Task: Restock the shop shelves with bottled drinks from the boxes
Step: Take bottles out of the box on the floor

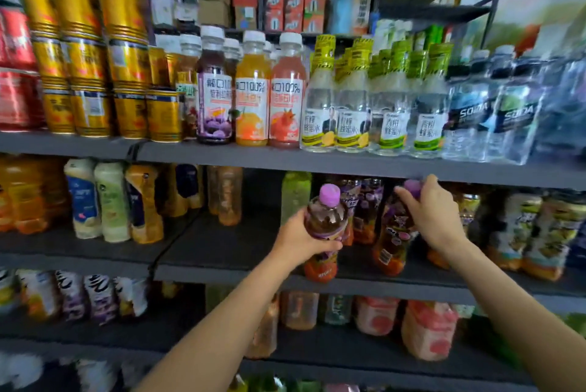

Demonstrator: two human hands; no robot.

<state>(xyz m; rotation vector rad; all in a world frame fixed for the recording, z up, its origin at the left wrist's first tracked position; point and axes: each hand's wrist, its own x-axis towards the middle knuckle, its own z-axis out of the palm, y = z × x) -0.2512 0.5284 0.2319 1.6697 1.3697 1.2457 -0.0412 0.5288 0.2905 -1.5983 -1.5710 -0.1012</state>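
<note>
My left hand [299, 241] grips a purple-capped bottle of dark drink [326, 220] round its middle, in front of the second shelf [222, 272]. My right hand [434, 217] holds a second purple-capped bottle [394, 241] by its cap and neck; this bottle leans to the left with its base on the same shelf. Behind both stand more bottles of the same purple-labelled drink [364, 204].
The top shelf [285, 161] carries gold cans [95, 74], juice bottles [252, 90], honey water bottles [352, 100] and soda water [494, 112]. Bare shelf surface lies left of my left hand. Pale and orange bottles [111, 201] stand further left; lower shelves hold more drinks.
</note>
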